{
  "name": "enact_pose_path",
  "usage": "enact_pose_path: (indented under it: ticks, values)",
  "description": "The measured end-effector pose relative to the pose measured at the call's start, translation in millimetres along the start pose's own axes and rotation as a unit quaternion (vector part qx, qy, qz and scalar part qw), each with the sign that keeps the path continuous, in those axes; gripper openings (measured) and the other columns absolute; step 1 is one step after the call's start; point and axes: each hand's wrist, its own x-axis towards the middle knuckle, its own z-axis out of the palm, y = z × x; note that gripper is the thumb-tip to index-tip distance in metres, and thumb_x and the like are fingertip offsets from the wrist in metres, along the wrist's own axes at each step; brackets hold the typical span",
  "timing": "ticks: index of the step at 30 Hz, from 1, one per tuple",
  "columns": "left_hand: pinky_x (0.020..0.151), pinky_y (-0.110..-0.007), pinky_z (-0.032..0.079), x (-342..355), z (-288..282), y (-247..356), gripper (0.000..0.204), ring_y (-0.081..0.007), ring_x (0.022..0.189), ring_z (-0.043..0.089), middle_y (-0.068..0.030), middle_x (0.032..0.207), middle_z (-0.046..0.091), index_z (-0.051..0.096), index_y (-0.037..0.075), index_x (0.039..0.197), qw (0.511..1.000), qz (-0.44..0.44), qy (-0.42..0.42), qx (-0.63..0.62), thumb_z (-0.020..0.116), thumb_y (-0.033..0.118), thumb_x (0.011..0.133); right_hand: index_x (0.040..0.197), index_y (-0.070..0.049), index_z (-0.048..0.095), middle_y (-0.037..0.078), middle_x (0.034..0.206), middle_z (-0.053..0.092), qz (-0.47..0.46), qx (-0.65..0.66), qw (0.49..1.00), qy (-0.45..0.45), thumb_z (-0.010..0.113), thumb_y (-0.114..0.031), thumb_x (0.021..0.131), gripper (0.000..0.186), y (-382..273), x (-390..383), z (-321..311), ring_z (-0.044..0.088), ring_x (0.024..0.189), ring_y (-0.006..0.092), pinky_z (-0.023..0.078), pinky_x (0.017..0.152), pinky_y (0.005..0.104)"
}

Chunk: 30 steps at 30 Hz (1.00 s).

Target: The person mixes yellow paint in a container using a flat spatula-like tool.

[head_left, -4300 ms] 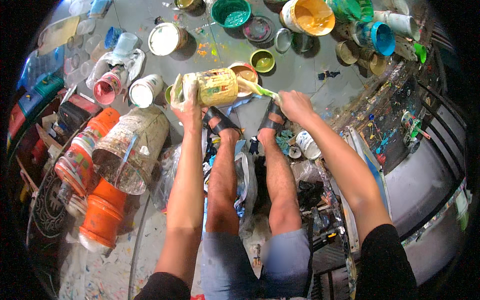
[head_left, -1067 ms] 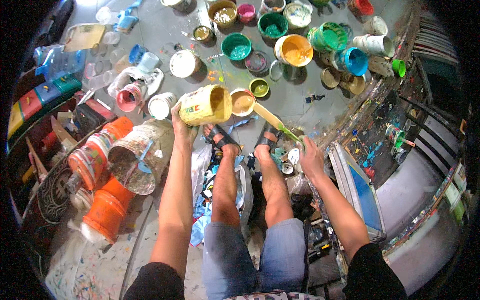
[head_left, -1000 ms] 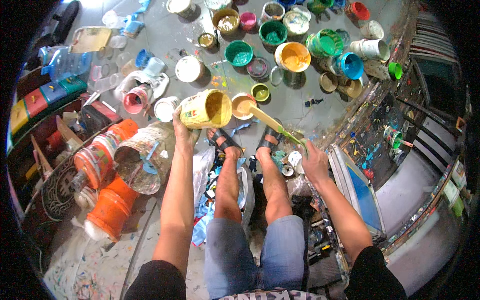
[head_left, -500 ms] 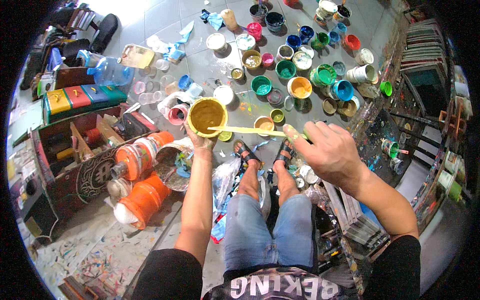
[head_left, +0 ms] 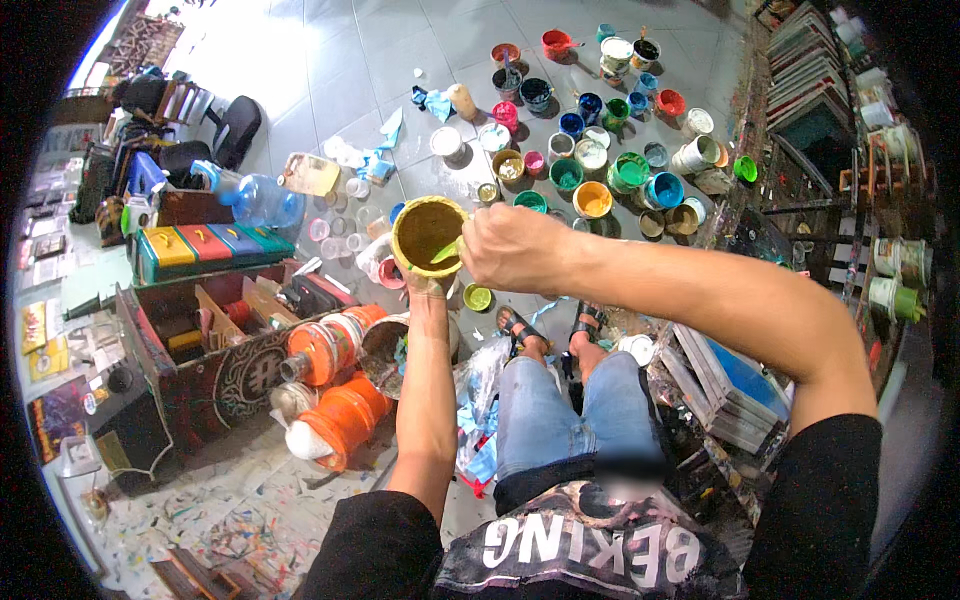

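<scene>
My left hand (head_left: 424, 284) supports a paint-crusted yellow tub (head_left: 430, 208) from below and behind, its open mouth facing up toward me with dark mustard paint inside. My right hand (head_left: 512, 248) is closed on a pale green-yellow spatula (head_left: 445, 252), whose end reaches into the tub at its right side. My right fingers are at the tub's rim. A small lime-green cup (head_left: 478, 297) sits on the floor below the tub, near my sandalled feet.
Many paint pots (head_left: 592, 199) stand on the tiled floor (head_left: 350, 45). Left are orange buckets (head_left: 340, 420), a wooden box (head_left: 180, 350), water jugs (head_left: 265, 200) and a chair (head_left: 235, 135). At right are stacked frames (head_left: 805, 80) and more frames (head_left: 715, 390) beside my legs.
The tub was tilted sideways with the spatula outside over a small cup; it is now upright, the spatula inside it. My right hand moved up and left to the tub. The view has shifted.
</scene>
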Motion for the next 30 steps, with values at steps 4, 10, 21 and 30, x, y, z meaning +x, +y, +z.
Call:
enact_pose_path:
  ticks: [4, 10, 21, 30]
  values:
    - [0.098, -0.045, 0.05, 6.7, 27.3, 23.9, 0.041, -0.0283, 0.113, 0.061, -0.0086, 0.124, 0.064, 0.059, 0.009, 0.125, 0.996, -0.02, -0.056, -0.072, 0.043, 0.036, 0.099, 0.07, -0.005, 0.061, 0.005, 0.067, 0.059, 0.081, -0.039, 0.995, 0.047, 0.06, -0.017, 0.076, 0.013, 14.5, 12.8, -80.1, 0.059, 0.061, 0.0184, 0.044, 0.052, 0.03]
    - [0.113, -0.042, 0.035, 59.5, -8.7, 57.9, 0.045, -0.0248, 0.13, 0.047, -0.0083, 0.14, 0.052, 0.046, 0.007, 0.14, 0.972, 0.07, -0.135, 0.179, 0.044, 0.029, 0.101, 0.07, -0.005, 0.062, 0.006, 0.067, 0.058, -0.025, -0.093, 0.995, 0.036, 0.06, -0.017, 0.075, 0.013, 10.6, 46.1, -110.9, 0.059, 0.064, 0.0177, 0.044, 0.053, 0.0297]
    - [0.099, -0.046, 0.05, 22.0, 127.3, 119.2, 0.051, -0.028, 0.115, 0.059, -0.0098, 0.133, 0.057, 0.052, 0.012, 0.133, 0.996, -0.064, -0.052, -0.039, 0.043, 0.046, 0.097, 0.068, -0.004, 0.063, 0.006, 0.065, 0.057, -0.001, -0.133, 0.991, -0.005, 0.061, -0.017, 0.075, 0.014, -7.3, 65.6, -172.0, 0.059, 0.068, 0.0172, 0.045, 0.057, 0.03]
    - [0.098, -0.058, 0.048, -14.7, 185.7, 167.5, 0.06, -0.0377, 0.121, 0.054, -0.015, 0.136, 0.053, 0.049, 0.012, 0.137, 0.986, -0.166, -0.011, -0.026, 0.04, 0.049, 0.09, 0.086, -0.01, 0.066, 0.004, 0.072, 0.06, 0.049, -0.275, 0.955, 0.103, 0.06, -0.018, 0.083, 0.01, 22.2, 75.6, -199.2, 0.062, 0.066, 0.0146, 0.046, 0.051, 0.0258]
